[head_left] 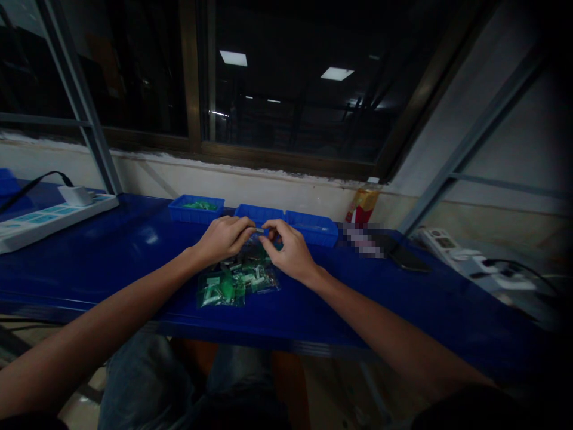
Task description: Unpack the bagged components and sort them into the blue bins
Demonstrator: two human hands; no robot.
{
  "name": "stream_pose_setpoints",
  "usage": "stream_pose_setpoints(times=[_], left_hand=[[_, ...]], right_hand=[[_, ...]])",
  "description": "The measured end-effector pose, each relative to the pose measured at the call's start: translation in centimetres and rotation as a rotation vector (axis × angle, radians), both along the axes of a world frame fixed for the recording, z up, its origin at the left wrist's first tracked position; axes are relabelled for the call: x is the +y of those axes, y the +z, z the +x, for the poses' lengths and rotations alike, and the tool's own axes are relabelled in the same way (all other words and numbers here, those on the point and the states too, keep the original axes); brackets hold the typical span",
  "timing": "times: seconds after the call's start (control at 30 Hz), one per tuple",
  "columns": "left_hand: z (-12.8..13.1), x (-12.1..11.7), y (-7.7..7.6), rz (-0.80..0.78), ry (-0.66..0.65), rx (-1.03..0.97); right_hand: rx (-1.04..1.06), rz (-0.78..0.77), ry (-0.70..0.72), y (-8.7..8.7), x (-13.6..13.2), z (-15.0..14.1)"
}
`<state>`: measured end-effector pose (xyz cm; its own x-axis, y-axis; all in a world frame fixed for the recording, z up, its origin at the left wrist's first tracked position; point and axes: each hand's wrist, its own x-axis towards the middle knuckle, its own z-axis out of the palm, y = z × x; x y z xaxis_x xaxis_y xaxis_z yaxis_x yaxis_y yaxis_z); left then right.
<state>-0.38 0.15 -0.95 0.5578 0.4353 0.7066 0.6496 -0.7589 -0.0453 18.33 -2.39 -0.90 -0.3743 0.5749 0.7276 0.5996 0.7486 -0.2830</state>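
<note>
Between the fingertips of both hands is a small, thin greyish piece (259, 230), too small to name by kind. My left hand (225, 237) pinches its left end, and my right hand (289, 246) has thumb and fingers closed at its right end. Just below the hands lies a pile of clear plastic packets (224, 289) with green and whitish parts inside. Part of the pile is hidden behind my hands.
Along the back of the blue table (134, 248) stand a blue bin (197, 214) with green pieces and further blue bins (312, 227). A power strip (58, 218) lies left. A bottle (364, 206), a dark phone-like object (409, 260) and another power strip (474, 266) are right.
</note>
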Motion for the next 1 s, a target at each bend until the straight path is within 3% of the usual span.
stream_pose_setpoints(times=[0.57, 0.8, 1.0], left_hand=[[-0.01, -0.01, 0.3, -0.033, -0.028, 0.053], [0.07, -0.42, 0.19, -0.125, -0.05, -0.012], [0.08, -0.56, 0.22, -0.112, -0.062, -0.036]], right_hand=[[-0.027, -0.004, 0.001, 0.09, -0.01, -0.06], [-0.013, -0.013, -0.01, 0.11, 0.01, -0.03], [-0.009, -0.009, -0.032, 0.1, 0.15, 0.03]])
